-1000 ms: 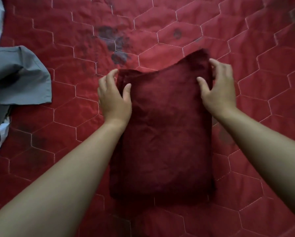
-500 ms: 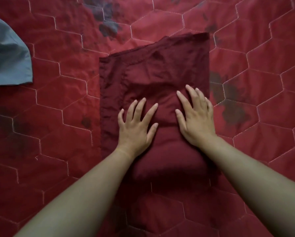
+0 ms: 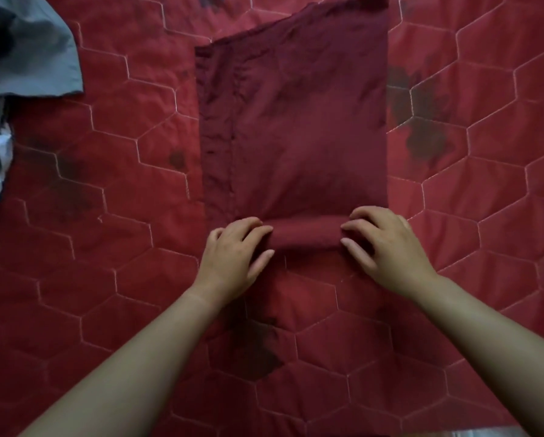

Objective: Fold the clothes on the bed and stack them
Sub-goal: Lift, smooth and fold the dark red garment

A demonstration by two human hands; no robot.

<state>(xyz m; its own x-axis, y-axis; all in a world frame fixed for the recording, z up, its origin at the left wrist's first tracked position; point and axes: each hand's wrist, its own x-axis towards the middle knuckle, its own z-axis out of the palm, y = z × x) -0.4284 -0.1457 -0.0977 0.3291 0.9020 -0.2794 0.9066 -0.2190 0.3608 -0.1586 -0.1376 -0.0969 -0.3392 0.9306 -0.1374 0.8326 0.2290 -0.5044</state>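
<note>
Lying flat on a red quilted bedspread (image 3: 106, 279), a folded maroon garment (image 3: 296, 121) shows a rolled near edge; the left hand (image 3: 233, 253) and right hand (image 3: 387, 247), arms stretched forward, curl their fingers round either end of that roll. A crumpled grey garment (image 3: 28, 48) lies well apart at upper left.

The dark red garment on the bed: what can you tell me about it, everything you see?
The garment is dark red, soft-looking woven cloth, folded into a long rectangle lying flat on the red quilt. A puckered seam runs down its left side; the far edge slants unevenly. Its near end is rolled into a tight tube, with the left hand and right hand gripping the tube's two ends, fingers curled over it.
</note>
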